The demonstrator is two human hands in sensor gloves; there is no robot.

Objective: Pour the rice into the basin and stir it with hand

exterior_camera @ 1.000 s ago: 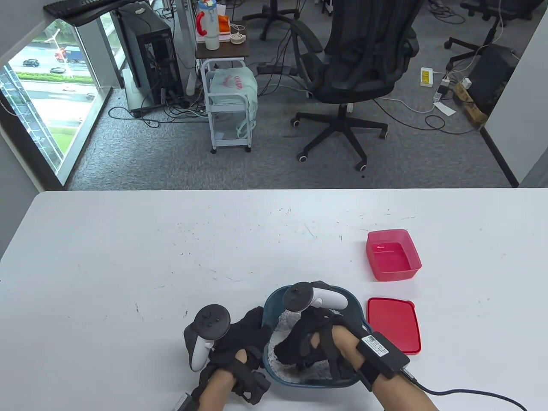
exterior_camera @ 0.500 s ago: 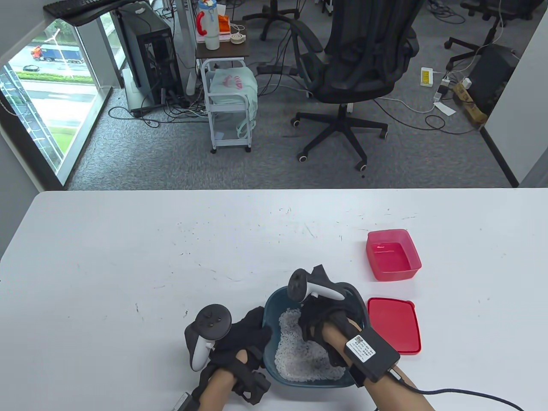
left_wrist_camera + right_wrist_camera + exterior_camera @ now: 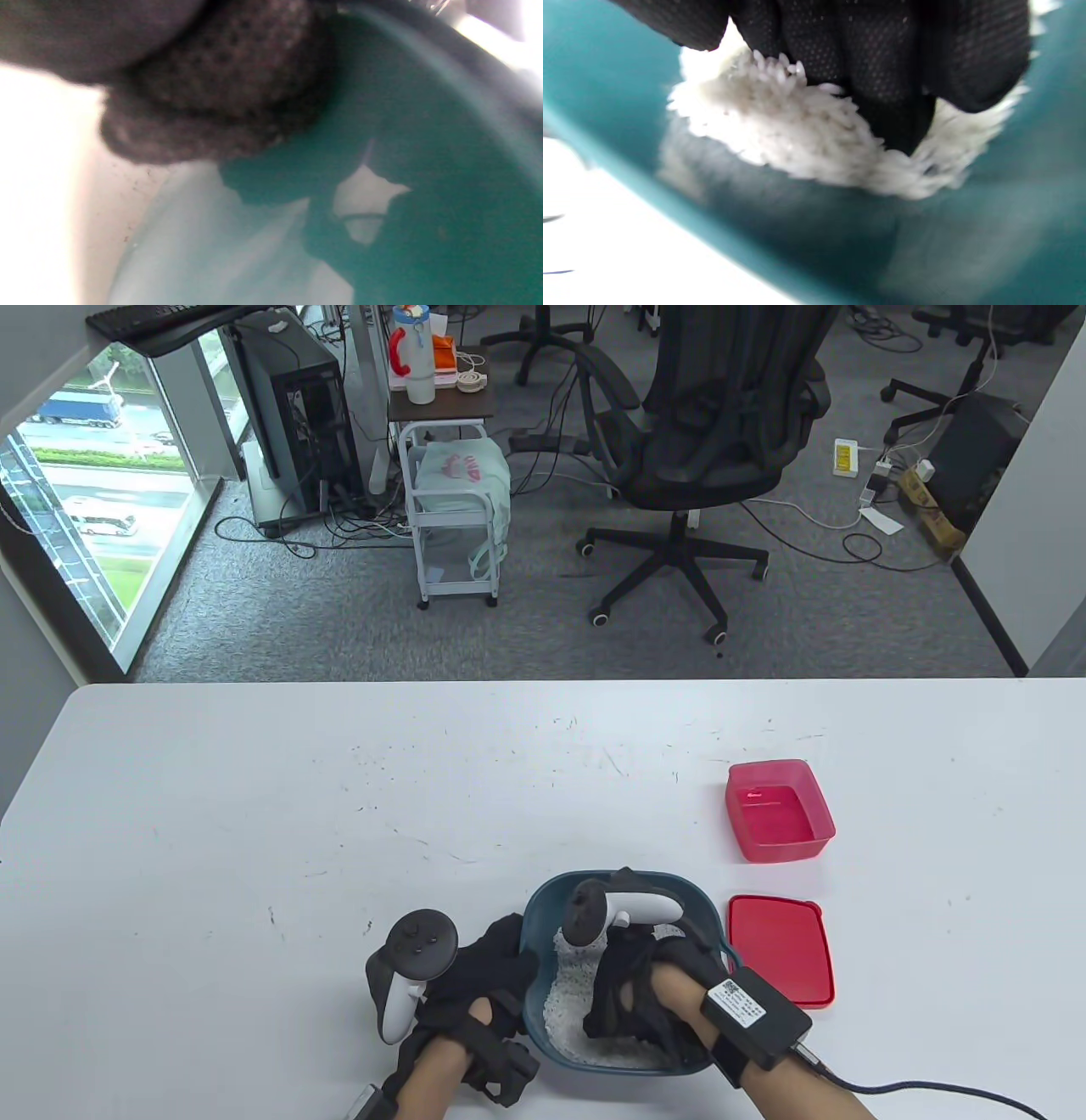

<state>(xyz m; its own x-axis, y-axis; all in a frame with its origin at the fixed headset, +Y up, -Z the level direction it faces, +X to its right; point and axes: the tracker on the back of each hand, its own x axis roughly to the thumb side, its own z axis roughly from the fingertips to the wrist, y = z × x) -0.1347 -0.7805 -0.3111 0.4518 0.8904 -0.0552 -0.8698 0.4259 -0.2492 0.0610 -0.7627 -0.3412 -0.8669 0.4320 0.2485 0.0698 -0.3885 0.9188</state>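
While the left hand (image 3: 475, 976) holds the basin (image 3: 543, 903) by its rim, the right hand's (image 3: 632, 984) fingers (image 3: 874, 55), how curled I cannot tell, dig into loose, yielding rice (image 3: 564, 1001).

an office: swivel chair (image 3: 704, 432), computer tower (image 3: 293, 415).

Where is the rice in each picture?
Table view: the rice lies low in the middle, inside the basin, partly under the right hand.
Left wrist view: no rice shows, only the basin's outer wall beside the left hand.
Right wrist view: the rice sits in the middle, under the fingers.
Shared landmark: the teal basin.
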